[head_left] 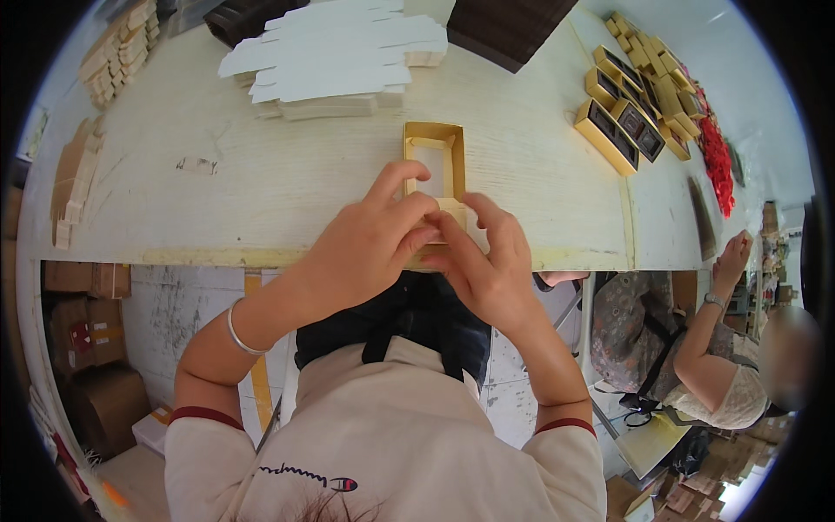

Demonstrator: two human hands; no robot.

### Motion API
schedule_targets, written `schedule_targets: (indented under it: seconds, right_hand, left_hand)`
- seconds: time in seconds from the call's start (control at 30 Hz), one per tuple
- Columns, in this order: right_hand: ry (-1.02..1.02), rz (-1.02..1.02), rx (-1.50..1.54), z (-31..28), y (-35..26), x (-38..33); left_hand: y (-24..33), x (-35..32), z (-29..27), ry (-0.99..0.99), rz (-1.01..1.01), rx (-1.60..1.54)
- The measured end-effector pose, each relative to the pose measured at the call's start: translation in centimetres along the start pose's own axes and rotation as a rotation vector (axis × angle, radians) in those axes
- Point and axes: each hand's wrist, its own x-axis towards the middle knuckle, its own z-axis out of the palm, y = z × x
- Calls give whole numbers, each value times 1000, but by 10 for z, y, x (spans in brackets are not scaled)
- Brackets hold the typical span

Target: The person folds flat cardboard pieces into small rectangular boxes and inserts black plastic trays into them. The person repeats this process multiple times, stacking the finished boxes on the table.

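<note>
A small open gold cardboard box [457, 157] lies on the table right in front of me, its near end at the table's front edge. My left hand [378, 226] reaches over the box's left wall with a bent index finger; its thumb and other fingers pinch the near end. From the right, my right hand [491, 261] closes on the same near end, its fingertips meeting those of the left and its index finger bent along the right wall. Between the fingers the folded near flap is mostly hidden.
Beyond the box sits a stack of flat white box blanks [335, 52], with dark brown sheets [504, 30] beside it. Gold boxes with dark inserts [639, 130] and a red heap [716, 165] lie at the right. More blanks [74, 183] stand left. A co-worker [704, 365] sits right.
</note>
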Motion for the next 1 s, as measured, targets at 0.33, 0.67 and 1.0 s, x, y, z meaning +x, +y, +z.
schedule_targets:
  seconds: [0.33, 0.67, 1.0]
  right_hand:
    - [-558, 116, 103, -14, 7, 24]
    - [0, 248, 332, -56, 74, 97]
    - [-190, 35, -599, -58, 191, 222]
  left_hand:
    - [4, 0, -1, -200, 22, 281]
    - [5, 2, -20, -326, -13, 265]
    - [23, 24, -60, -126, 180, 479]
